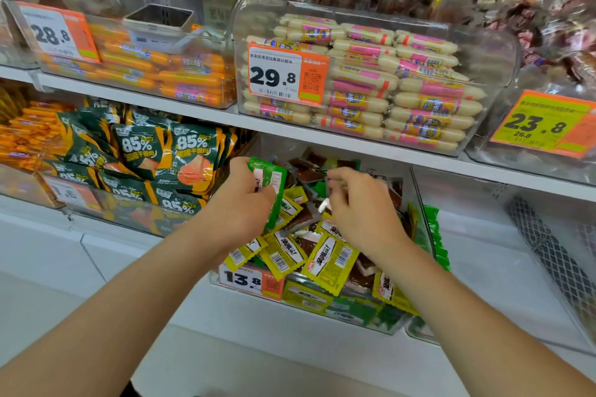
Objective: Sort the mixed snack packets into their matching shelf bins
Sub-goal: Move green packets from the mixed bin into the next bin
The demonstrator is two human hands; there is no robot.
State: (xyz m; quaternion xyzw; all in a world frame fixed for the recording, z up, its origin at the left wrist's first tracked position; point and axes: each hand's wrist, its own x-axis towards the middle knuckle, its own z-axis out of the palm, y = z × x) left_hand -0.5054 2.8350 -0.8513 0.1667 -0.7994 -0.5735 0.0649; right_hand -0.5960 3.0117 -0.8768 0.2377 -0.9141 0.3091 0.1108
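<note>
Shop shelving was noted. At centre frame a green packet [272,190] was gripped by the left hand [240,203] over the mixed bin [418,203]; the right hand's [358,209] hold could not be told. Picking was judged ongoing; a matching bin was next required.

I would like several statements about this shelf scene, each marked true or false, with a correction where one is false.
1. The left hand holds a green snack packet. True.
2. The clear plastic bin of mixed yellow, green and brown packets carries a tag reading 29.8. False: its orange-and-white price tag reads 13.8.
3. The pale sausages with pink labels lie on the shelf above that bin. True.
4. The dark green pouches marked 85% stand to the right of that bin. False: they are to its left.
</note>
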